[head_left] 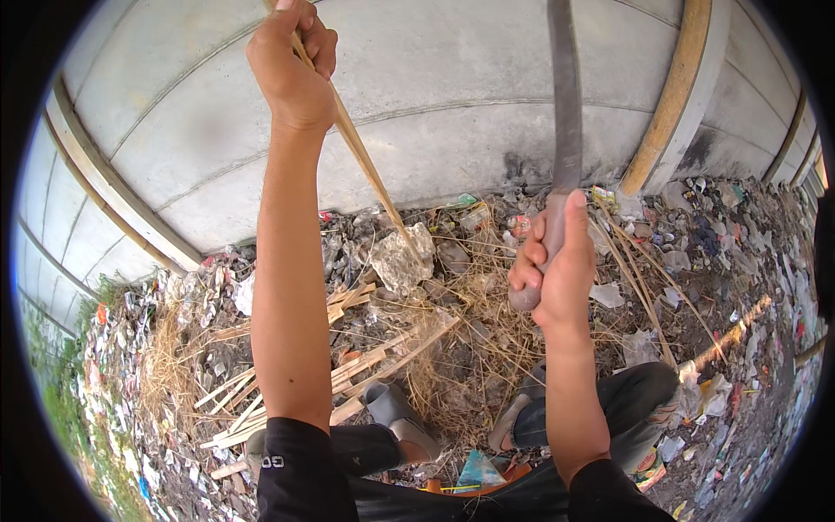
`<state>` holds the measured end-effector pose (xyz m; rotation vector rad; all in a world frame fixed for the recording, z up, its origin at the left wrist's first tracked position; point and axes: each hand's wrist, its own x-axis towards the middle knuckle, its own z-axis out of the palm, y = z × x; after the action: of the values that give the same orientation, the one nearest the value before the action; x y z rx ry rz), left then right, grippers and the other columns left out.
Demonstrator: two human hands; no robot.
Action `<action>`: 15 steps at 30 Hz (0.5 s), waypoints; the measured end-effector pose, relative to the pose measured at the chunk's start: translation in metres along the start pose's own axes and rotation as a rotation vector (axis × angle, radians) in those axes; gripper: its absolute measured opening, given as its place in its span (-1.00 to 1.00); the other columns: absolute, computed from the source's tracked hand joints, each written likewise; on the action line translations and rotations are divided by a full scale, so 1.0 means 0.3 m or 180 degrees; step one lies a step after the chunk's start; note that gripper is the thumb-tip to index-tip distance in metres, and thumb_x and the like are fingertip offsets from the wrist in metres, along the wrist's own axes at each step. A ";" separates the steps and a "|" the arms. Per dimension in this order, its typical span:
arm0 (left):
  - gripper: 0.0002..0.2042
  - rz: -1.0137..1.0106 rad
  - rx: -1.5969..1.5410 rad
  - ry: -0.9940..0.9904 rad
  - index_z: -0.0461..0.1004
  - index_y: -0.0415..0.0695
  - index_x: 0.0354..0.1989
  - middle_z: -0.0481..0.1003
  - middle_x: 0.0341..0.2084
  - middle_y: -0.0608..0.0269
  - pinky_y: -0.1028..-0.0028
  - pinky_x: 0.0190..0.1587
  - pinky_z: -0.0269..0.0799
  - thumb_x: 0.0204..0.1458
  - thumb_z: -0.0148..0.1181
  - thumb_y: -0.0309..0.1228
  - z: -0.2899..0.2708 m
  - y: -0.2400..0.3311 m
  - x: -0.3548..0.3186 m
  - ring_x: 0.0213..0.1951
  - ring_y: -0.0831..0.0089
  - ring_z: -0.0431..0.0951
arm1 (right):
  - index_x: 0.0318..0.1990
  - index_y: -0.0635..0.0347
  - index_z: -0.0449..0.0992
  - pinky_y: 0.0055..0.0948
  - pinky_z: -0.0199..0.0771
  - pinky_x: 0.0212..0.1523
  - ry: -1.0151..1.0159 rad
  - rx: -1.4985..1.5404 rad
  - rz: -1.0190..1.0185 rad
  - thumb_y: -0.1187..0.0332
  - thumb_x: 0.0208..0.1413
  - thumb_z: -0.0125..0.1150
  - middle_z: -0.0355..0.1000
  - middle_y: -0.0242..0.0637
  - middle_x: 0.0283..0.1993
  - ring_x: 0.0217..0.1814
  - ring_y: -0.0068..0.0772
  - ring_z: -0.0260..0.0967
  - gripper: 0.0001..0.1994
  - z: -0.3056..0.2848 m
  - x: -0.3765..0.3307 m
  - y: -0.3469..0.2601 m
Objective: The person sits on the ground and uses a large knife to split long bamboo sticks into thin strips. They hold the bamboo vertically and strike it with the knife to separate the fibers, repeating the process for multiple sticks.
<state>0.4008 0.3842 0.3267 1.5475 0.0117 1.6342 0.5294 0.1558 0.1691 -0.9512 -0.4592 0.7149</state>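
My left hand is raised at the upper left, its fingers wrapped round a thin bamboo strip. The strip slants down to the right, and its lower end rests on or against a pale rough rock on the ground. On the right, my right hand grips the handle of a machete. Its long dark blade points up, and the top of it runs out of view. Blade and strip are well apart. The strip's upper end is also cut off by the picture's edge.
Split bamboo pieces lie in a pile on the left by my shoes. Dry straw and scattered litter cover the ground. A grey concrete wall with a bamboo pole stands close ahead. More thin sticks lie right.
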 end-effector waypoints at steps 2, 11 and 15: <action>-0.60 -0.0039 -0.0003 -0.0002 0.25 -0.09 -0.50 0.09 -0.71 0.44 0.52 -0.59 -0.13 0.21 -0.11 -0.01 -0.001 -0.004 -0.015 -0.70 0.60 0.01 | -0.38 0.12 0.27 -0.40 0.27 -0.63 0.0013 0.0355 -0.0900 -0.43 0.25 -0.17 0.09 -0.44 -0.64 -0.75 -0.53 0.05 -0.32 0.074 -0.002 -0.158; -0.61 0.0069 0.0404 0.0096 0.26 -0.08 -0.52 0.11 -0.72 0.43 0.54 -0.61 -0.13 0.20 -0.08 -0.02 0.077 0.017 -0.016 -0.71 0.61 0.03 | -0.48 0.11 0.24 -0.37 0.32 -0.70 -0.0148 -0.0262 0.1831 -0.19 0.35 -0.04 0.16 -0.44 -0.66 -0.74 -0.57 0.14 -0.44 -0.128 -0.218 0.643; -0.64 0.0168 0.0309 0.0176 0.17 -0.03 -0.59 0.04 -0.73 0.47 0.53 -0.64 -0.16 0.17 -0.02 -0.12 -0.034 -0.004 -0.034 -0.71 0.64 -0.02 | -0.47 0.11 0.28 -0.36 0.36 -0.66 0.0489 0.0061 0.1173 -0.23 0.33 0.00 0.15 -0.45 -0.65 -0.72 -0.58 0.16 -0.43 -0.081 -0.055 0.294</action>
<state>0.3919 0.3845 0.3154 1.5869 0.0816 1.7399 0.5034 0.1637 0.0802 -1.0768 -0.1408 0.9677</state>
